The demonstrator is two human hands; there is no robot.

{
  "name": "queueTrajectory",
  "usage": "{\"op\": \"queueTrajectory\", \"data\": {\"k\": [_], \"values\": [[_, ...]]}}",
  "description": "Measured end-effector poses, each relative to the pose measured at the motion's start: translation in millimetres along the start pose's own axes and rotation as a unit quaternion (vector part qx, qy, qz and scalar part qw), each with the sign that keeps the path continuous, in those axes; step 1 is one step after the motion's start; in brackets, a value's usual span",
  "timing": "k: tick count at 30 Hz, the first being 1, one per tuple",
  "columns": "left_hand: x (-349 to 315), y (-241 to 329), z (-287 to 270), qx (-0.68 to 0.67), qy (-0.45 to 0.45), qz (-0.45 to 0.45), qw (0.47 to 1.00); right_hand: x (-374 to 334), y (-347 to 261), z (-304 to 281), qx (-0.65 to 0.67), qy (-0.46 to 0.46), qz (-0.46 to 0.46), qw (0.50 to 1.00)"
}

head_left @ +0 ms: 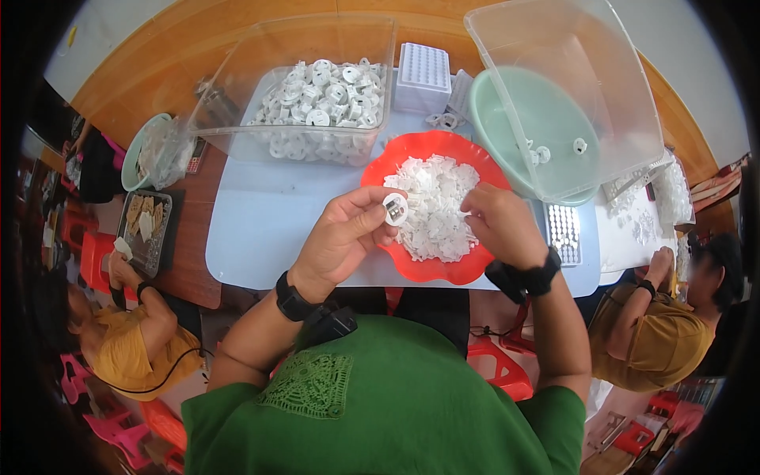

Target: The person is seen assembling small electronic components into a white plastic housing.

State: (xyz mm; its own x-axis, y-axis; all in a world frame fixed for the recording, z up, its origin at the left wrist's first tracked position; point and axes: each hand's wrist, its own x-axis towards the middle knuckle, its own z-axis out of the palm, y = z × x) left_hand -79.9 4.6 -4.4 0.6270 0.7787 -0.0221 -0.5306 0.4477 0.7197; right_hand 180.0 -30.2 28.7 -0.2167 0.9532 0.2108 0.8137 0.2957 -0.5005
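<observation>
My left hand (pixel 344 233) pinches a round white plastic part (pixel 396 209) between thumb and fingers, with its face turned up. Small dark and metallic bits show in a slot at its middle. Just right of it stands a red scalloped bowl (pixel 431 272), heaped with small flat white plastic pieces (pixel 435 178). At the right side of that heap, my right hand (pixel 504 223) reaches in with curled fingertips drawn together. Whatever lies between those fingertips is too small and hidden to make out. Both wrists wear black bands.
Behind stands a clear bin (pixel 214 131) full of round white parts (pixel 321 87). A stack of white trays (pixel 422 75) is beside it. On the right, a tilted clear bin (pixel 570 39) overlaps a pale green basin (pixel 499 103). A tray of round pieces (pixel 564 233) lies below. Two people sit at either side.
</observation>
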Motion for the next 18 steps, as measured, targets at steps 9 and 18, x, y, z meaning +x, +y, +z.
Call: {"op": "queueTrajectory", "data": {"k": [9, 18], "values": [[-3.2, -3.3, -10.7, -0.075, 0.000, -0.007, 0.997, 40.8, 4.9, 30.8, -0.109, -0.242, -0.096, 0.959], [-5.3, -4.7, -13.3, -0.088, -0.040, -0.003, 0.995, 47.8, -4.3, 38.3, -0.212, -0.228, -0.148, 0.939]]}}
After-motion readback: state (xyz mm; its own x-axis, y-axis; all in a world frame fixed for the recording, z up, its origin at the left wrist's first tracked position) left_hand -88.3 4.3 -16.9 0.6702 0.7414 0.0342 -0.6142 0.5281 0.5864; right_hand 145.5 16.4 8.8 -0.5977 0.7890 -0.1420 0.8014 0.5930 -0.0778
